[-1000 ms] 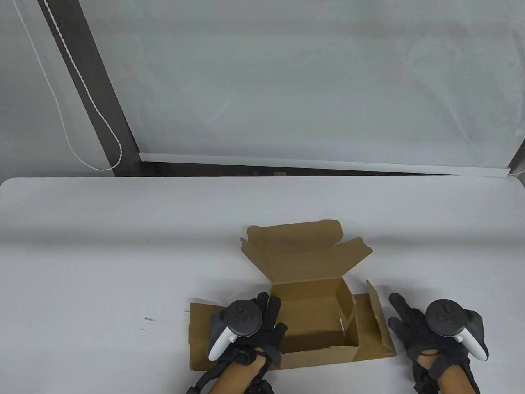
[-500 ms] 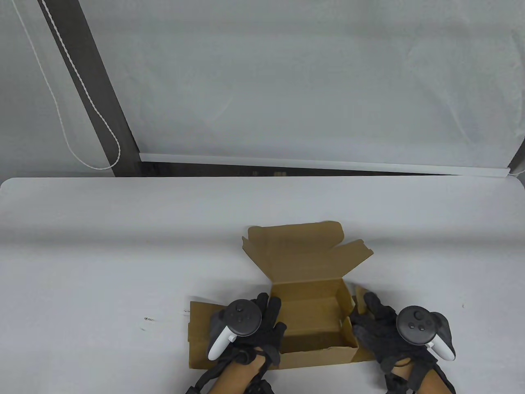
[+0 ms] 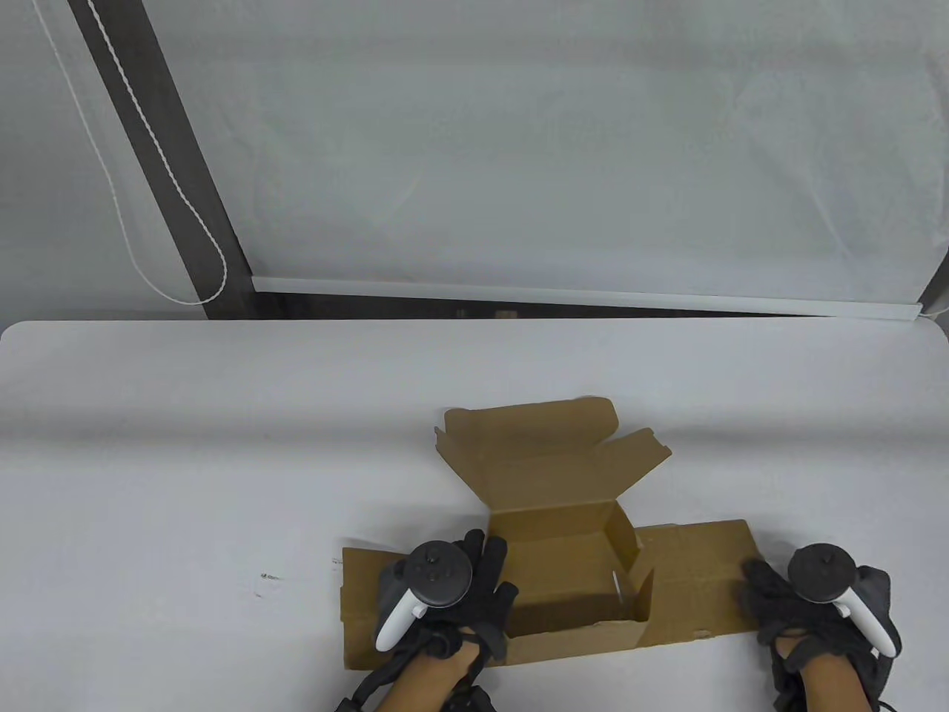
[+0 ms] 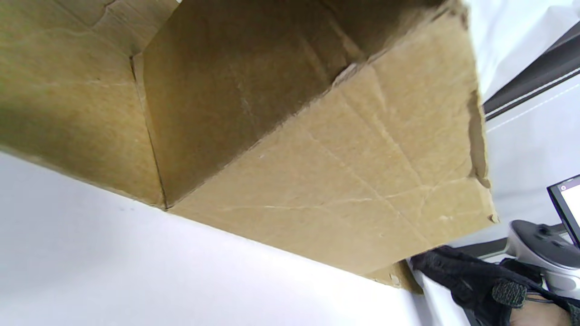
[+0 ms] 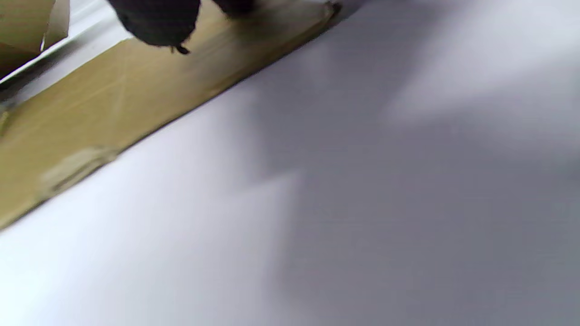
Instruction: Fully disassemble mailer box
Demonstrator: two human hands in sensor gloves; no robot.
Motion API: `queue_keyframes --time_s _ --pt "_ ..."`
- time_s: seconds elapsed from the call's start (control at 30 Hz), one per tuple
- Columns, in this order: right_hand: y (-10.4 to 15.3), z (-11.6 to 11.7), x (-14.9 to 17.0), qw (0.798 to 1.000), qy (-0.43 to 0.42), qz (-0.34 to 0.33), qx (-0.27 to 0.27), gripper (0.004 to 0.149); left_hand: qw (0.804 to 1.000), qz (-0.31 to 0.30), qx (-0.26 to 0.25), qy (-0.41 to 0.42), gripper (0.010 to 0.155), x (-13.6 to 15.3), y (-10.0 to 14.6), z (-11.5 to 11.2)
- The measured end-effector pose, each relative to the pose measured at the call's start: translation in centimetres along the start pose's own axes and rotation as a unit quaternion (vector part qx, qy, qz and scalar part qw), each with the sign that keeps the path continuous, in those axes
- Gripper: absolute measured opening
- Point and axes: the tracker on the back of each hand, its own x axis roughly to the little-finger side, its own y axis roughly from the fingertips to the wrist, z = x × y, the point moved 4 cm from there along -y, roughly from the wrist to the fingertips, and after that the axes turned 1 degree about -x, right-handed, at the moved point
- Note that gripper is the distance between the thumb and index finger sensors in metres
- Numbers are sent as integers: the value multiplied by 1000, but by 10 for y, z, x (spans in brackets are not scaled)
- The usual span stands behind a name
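Your mailer box (image 3: 567, 571) sits at the near centre of the table (image 3: 185, 460), partly taken apart. The lid stands open at the far side, and the near wall, far wall and an inner right wall are upright around the floor.

Your right panel (image 3: 693, 578) now lies flat on the table, spread out to the right of the box. A second ago it stood on edge, and half a second ago your right hand was up against the box's right wall. That hand has since travelled outward to the right, taking the panel down with it.

Your right hand (image 3: 797, 608) rests at the panel's right edge. In the right wrist view a dark fingertip (image 5: 156, 20) lies over the cardboard, but blur prevents me from telling whether it presses or pinches.

Your left hand (image 3: 448, 593) has not moved. It lies spread, palm down, on the flattened left panel (image 3: 363, 601), its fingers reaching toward the box's left wall and gripping nothing.

Judgement: both side panels are down, so the side locks appear released. The remaining upright walls and the lid have yet to be laid flat. The inner right wall looks like the next obstacle; a small slit near its lower corner could tear under a rough pull.
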Motion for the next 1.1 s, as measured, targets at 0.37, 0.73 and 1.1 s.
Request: queue_keyframes --time_s 0.37,0.73,1.1 --pt "100 24 -166 908 15 -412 80 65 1000 2 -5 5 67 2 0 2" --pt "101 63 -183 901 146 -409 1 45 992 109 -31 47 64 53 3 35" --pt "93 61 -185 897 195 -383 102 42 984 170 52 20 70 68 2 18"
